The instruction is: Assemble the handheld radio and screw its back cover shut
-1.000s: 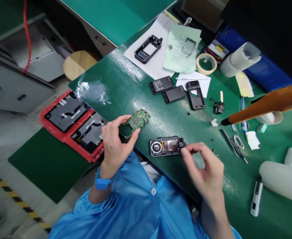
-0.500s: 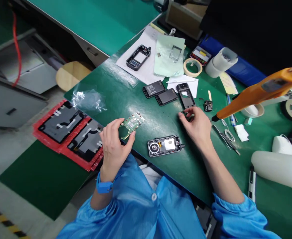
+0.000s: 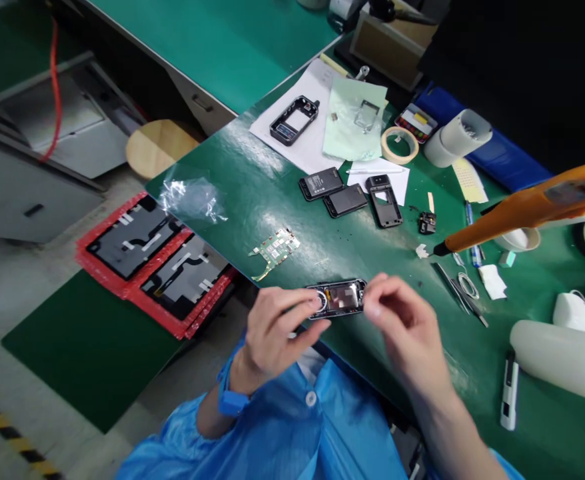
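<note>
Left hand [image 3: 275, 333]: grip apart, thumb spread from fingers, fingertips at round ring [image 3: 324, 301] of phone-like housing [image 3: 336, 298]; contact hard to tell. Right hand [image 3: 410, 333]: thumb and forefinger bent close together at housing's other end; cannot tell whether grip pinches anything. Housing flat on green worktop [image 3: 282, 200], between hands: dark frame, pale ring, yellow piece [image 3: 328, 295], shiny metallic plate [image 3: 346, 297]. Green circuit board [image 3: 275, 252] lies apart, beyond left hand, near worktop edge.
</note>
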The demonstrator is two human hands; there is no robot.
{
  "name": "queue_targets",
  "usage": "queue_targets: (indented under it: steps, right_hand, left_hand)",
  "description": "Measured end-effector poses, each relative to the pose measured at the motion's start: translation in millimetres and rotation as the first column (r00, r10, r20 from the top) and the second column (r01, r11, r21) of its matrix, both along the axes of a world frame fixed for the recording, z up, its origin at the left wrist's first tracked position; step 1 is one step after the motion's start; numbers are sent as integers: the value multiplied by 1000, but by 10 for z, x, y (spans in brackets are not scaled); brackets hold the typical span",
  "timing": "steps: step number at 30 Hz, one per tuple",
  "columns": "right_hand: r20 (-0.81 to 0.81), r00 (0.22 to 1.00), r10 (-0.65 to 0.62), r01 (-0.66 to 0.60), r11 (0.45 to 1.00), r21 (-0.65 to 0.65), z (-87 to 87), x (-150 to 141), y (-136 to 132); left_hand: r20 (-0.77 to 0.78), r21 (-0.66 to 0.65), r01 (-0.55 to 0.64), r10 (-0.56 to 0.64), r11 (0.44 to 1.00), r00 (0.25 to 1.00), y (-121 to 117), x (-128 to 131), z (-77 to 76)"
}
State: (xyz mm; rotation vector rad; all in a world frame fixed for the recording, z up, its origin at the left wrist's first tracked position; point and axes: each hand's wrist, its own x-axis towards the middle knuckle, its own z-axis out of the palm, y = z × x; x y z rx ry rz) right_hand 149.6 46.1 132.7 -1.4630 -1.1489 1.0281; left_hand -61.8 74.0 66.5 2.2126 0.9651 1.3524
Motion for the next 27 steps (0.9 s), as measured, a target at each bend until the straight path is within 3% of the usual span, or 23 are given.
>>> queue_targets:
  steps: [3,5,8,15,22,27]
  right_hand:
    - [-365,931,2,-41,994,-100,9,-327,-299]
    - [-562,810,-166,59,977,-204,-16,-464,-376]
    - [-713,642,-282,57,945,-322,-42,-561,-359]
    - [-810,445,-381,-25,899,-437,-76,-718,-307]
    - [-803,259,-537,-32,826,-563,-72,-788,-280]
    - [-804,180,-567,-24,814,-580,-52,-809,-252]
  left_hand:
    - [91,69,60,-66,996,994,-81,141,9]
    - [145,87,61,-73,994,987,-104,190,3]
    - [183,47,71,-78,996,980,-104,190,6]
    - [152,77,38,-49,996,987,-35,93,75]
    - [162,67,84,-94,994,982,-26,74,102]
    - [254,12,93,-93,996,963,1,126,53]
